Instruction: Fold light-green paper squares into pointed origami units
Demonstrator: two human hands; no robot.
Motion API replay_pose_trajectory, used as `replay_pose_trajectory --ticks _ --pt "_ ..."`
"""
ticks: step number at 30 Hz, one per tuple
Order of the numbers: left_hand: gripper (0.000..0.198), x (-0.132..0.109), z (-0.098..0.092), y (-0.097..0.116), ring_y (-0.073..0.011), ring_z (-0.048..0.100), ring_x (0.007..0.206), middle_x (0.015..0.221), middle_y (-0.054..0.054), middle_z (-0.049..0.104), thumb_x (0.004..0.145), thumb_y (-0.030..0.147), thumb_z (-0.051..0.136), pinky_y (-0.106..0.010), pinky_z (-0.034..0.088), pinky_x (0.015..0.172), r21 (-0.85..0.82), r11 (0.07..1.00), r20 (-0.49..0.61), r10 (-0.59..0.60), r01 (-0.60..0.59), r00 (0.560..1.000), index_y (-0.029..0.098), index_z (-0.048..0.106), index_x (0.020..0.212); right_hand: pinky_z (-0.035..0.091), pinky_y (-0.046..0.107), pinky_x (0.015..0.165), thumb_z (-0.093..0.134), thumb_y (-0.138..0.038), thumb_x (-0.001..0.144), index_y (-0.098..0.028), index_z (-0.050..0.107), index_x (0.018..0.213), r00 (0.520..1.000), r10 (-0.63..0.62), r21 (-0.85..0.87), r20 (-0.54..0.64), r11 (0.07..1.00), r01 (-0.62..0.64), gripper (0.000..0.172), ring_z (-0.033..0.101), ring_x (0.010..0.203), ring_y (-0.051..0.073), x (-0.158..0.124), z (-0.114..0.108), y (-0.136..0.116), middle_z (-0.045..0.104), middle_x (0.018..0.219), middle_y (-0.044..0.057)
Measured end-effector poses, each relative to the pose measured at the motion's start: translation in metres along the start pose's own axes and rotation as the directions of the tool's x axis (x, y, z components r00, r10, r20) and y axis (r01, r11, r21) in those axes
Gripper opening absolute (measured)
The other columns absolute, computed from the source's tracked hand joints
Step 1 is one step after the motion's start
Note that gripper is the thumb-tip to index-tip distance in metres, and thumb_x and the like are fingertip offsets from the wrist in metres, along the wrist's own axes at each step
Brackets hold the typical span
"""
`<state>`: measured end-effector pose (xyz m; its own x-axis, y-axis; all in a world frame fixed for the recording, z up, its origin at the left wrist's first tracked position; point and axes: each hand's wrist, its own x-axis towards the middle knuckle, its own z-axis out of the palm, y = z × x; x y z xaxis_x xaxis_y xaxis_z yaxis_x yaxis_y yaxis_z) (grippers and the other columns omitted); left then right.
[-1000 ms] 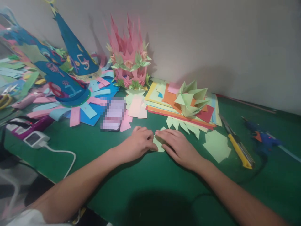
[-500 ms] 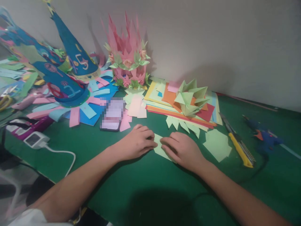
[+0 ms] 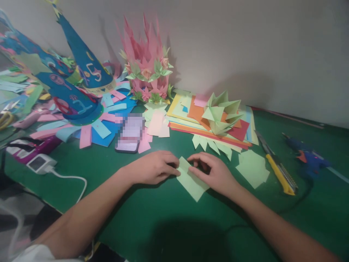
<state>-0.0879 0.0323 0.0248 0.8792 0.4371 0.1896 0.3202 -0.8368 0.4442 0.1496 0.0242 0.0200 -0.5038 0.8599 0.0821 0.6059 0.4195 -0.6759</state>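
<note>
A light green paper square [image 3: 194, 183] lies turned cornerwise on the green table [image 3: 152, 211], with a crease across it. My left hand [image 3: 156, 167] pinches its left corner between thumb and fingers. On the paper's upper right side, my right hand [image 3: 214, 173] has its thumb on the sheet and its index finger curved above, with a gap between them. More light green sheets [image 3: 252, 167] lie to the right of my right hand. Behind the hands are cut green paper points [image 3: 209, 145].
A folded green paper crown [image 3: 222, 114] sits on stacked coloured paper [image 3: 180, 127]. Right of it are a yellow cutter [image 3: 279, 174] and a blue glue gun [image 3: 311, 158]. A phone [image 3: 130, 134], pink paper crown [image 3: 147, 69] and blue cone hats [image 3: 84, 54] stand left.
The paper, seen as a narrow folded strip before, now shows as a wider opened square with its corner towards me. My right thumb and index finger have moved apart.
</note>
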Motion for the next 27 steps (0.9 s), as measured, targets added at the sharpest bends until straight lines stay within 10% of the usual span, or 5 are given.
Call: replay_pose_trajectory --ticks 27 --pt "0.027 0.0 -0.006 0.004 -0.0196 0.053 0.089 0.104 -0.01 0.064 0.089 0.011 0.043 -0.033 0.044 0.08 0.029 1.0 0.053 -0.004 0.002 0.999 0.017 0.065 0.105 0.038 0.026 0.055 0.054 -0.023 0.084 -0.02 0.058 0.071 0.996 -0.064 -0.135 -0.055 0.989 0.056 0.014 0.052 0.061 0.015 0.003 0.011 0.003 0.056 0.064 0.001"
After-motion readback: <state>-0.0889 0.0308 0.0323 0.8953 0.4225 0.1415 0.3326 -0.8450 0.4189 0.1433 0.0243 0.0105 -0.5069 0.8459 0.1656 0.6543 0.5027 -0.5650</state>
